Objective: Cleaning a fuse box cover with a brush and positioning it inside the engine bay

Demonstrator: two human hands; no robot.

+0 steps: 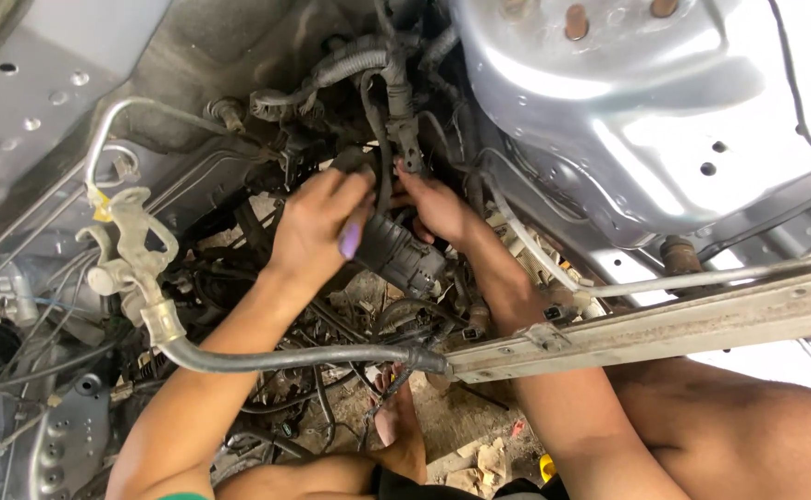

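Both my hands are deep in a stripped car engine bay. My left hand (318,222) is closed around a small tool with a purple handle (350,241), its fingers pressed against a black wiring bundle. Just to the right, my right hand (438,208) grips the black corrugated wire harness (396,102) that hangs down from above. A black ribbed connector sleeve (405,252) sits between and just below the two hands. The fingertips of both hands are partly hidden among the cables.
A grey metal wheel-arch panel (665,111) fills the upper right. A pale metal crossbar (655,329) runs across under my right forearm. Silver brake pipes (114,130), a metal fitting with a hose (142,268) and loose cables crowd the left. Dirt ground and my bare foot (396,426) show below.
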